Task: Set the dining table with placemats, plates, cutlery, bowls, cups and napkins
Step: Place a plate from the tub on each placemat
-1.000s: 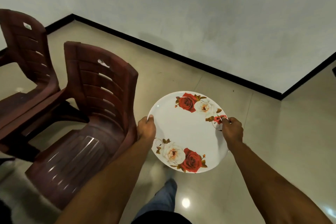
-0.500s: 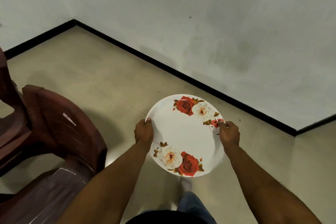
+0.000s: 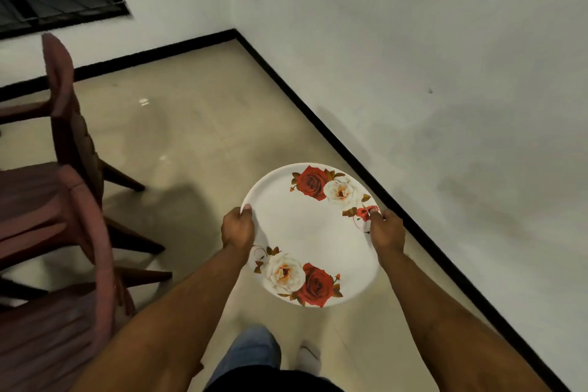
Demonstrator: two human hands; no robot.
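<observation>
Beside a wall corner newly swung into view, the plate (image 3: 310,234) is carried level above the floor, its rim gripped by left hand (image 3: 238,227) and right hand (image 3: 386,229), no surface yet seen.

Plate (image 3: 313,232) between left hand (image 3: 238,229) and right hand (image 3: 386,231), above floor (image 3: 197,137); chairs (image 3: 63,200) left, wall (image 3: 445,73) right.

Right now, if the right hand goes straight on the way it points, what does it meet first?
The right hand grips the plate and points forward, toward the black skirting and the wall. Nothing stands in between, so it would probably meet the wall first, though depth is hard to judge.
</observation>
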